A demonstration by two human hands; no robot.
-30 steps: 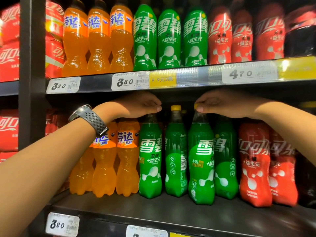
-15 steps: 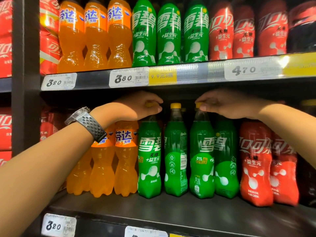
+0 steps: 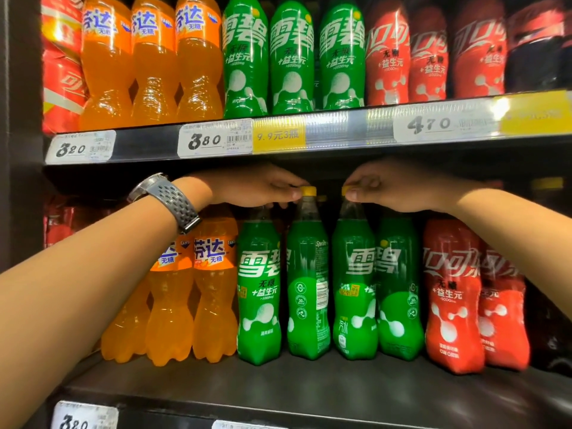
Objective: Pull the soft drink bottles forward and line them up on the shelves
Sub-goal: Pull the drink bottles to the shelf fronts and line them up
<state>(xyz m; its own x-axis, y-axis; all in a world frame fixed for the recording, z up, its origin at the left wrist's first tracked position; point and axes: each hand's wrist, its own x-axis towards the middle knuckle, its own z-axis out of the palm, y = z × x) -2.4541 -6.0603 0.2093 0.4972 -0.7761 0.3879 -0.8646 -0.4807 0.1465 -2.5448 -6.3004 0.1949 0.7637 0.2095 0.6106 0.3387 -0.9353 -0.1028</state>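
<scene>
Green bottles (image 3: 308, 289) | left hand (image 3: 257, 188) curled over leftmost's top (cap hidden); right hand (image 3: 390, 187) pinches third's yellow cap (image 3: 345, 190)

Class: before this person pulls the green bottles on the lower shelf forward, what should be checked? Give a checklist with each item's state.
1. Left hand holds the first green bottle by its top: ok.
2. Right hand pinches the third green bottle at its cap: ok.
3. Labels face front: not ok, the second green bottle shows its barcode.
4. Bare lower shelf ahead of the bottles: ok.
5. More bottles behind: cannot tell, too dark.
</scene>
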